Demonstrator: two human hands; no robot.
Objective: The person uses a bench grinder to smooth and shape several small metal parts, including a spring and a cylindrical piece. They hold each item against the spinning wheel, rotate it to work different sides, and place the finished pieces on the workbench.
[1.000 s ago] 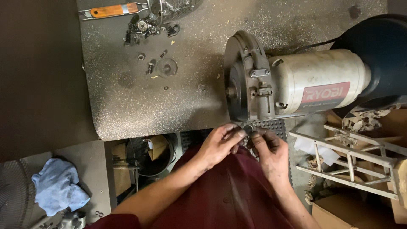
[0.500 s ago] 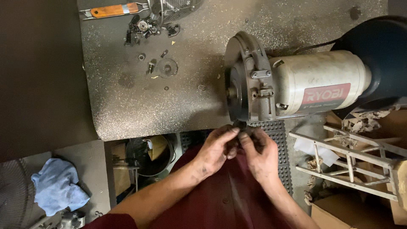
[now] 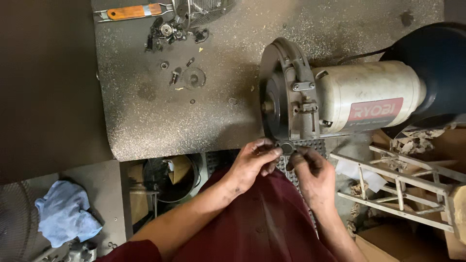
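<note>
My left hand (image 3: 252, 162) and my right hand (image 3: 310, 172) meet just below the bench edge, fingertips pinching a small dark round part (image 3: 287, 147) between them. Right above them sits a bench grinder (image 3: 340, 102) lying on the grey speckled bench top (image 3: 194, 111); its round grey wheel guard (image 3: 284, 92) faces left and its cream motor body runs to the right. My dark red sleeves and lap fill the lower middle.
Loose nuts, washers and a small disc (image 3: 194, 77) lie on the bench at upper left, beside an orange-handled tool (image 3: 133, 11) and a heap of dark metal parts (image 3: 170, 29). A blue rag (image 3: 63, 213) lies lower left. A white metal frame (image 3: 403, 187) stands at right.
My hands have shifted slightly up towards the grinder's base and closed together on the small round part; the grinder and bench parts have not moved.
</note>
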